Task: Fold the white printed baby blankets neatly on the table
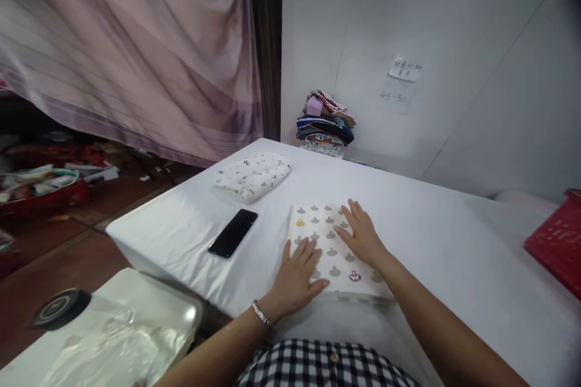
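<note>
A folded cream cloth (324,236) printed with small grey shapes lies on the white-covered table (445,254) in front of me. My left hand (297,278) rests flat on its near left part, fingers spread. My right hand (361,236) lies flat on its upper right part, fingers stretched out. Neither hand grips anything. A bracelet sits on my left wrist.
A black phone (233,232) lies left of the cloth. A folded white patterned garment (253,175) sits farther back left. A stack of folded clothes (325,124) stands by the wall. A red bin (558,245) is at the right edge, a plastic-covered stool (113,326) near left.
</note>
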Demonstrator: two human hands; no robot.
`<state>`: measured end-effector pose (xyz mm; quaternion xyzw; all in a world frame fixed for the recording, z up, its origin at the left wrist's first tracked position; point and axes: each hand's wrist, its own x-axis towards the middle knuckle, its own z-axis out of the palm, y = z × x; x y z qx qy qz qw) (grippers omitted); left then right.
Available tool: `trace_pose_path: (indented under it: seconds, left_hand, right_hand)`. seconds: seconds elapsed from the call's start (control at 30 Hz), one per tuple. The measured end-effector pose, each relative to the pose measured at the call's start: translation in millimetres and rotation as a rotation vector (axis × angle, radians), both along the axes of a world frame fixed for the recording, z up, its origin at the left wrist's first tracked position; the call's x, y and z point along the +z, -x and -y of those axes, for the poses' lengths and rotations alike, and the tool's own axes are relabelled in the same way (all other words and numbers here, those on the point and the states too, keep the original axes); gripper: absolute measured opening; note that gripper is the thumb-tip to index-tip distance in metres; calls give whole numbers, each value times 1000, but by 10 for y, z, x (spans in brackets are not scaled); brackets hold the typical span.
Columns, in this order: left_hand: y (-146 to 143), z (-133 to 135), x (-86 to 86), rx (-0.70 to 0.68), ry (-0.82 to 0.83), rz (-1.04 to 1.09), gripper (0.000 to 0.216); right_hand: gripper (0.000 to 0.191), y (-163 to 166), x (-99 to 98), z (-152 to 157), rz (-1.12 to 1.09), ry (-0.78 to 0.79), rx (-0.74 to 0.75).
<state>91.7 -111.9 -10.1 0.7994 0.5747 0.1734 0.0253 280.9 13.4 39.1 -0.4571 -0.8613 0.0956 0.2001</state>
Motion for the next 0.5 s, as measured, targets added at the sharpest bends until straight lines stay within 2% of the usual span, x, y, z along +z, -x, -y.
trace_pose_path:
  seconds: [0.07,0.17,0.33,0.5]
  left_hand:
    - [-1,10,3,6,9,1,65]
    - [1,26,-1,11,20,12,65]
    - [2,32,-36,12,11,49,65]
    - [-12,43,-8,21,24,139,63]
  right_hand:
    - [63,230,26,-101,54,-35,52]
    - [65,438,-145,-229,203,-5,107]
    - [67,468,-513,-351,342,62,107]
    - [67,445,-556,-371,341,42,107]
